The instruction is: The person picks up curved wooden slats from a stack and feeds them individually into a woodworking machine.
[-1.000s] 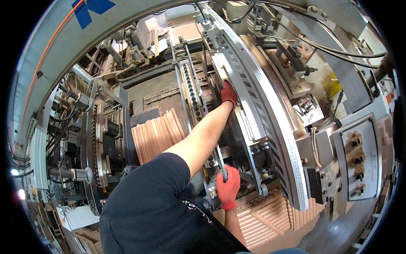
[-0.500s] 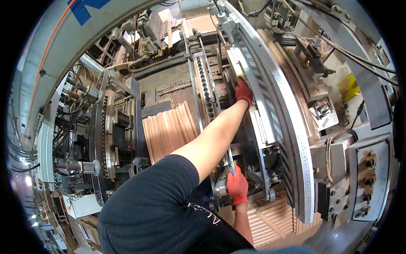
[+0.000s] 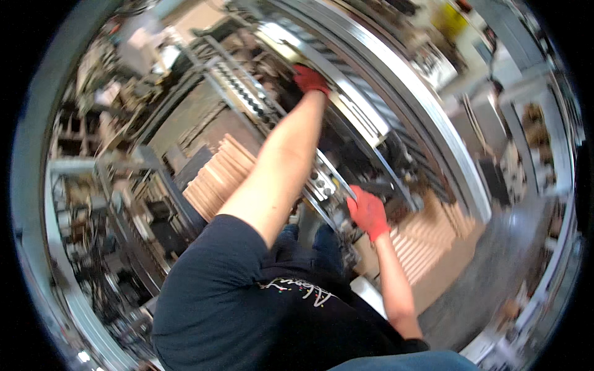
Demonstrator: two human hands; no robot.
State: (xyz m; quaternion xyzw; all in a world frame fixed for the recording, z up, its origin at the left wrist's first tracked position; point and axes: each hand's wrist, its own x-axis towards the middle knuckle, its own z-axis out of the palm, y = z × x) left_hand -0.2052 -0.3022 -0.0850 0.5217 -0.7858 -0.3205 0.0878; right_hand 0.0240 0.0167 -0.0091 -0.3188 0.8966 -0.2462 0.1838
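My left hand (image 3: 311, 79), in a red glove, reaches far forward into the machine. It is beside a pale, shiny bar (image 3: 281, 43); its fingers are blurred and partly hidden, so their grip does not show. My right hand (image 3: 369, 211), also red-gloved, is nearer to me, closed around the near end of a thin metal rail (image 3: 336, 173). Left of my left forearm, a row of light wooden strips (image 3: 219, 173) lies side by side on the machine bed. Between them and the forearm runs a bar with dark round holes (image 3: 238, 89).
A long curved metal beam (image 3: 396, 62) borders the machine on the right. More wooden strips (image 3: 427, 244) are stacked on the right, close to the grey floor (image 3: 470, 266). Frames and cables (image 3: 117, 235) crowd the left. A control box (image 3: 538, 136) stands at far right.
The whole view has swung round and blurred. Both hands stay at about the same places on the machine, and my legs now show below.
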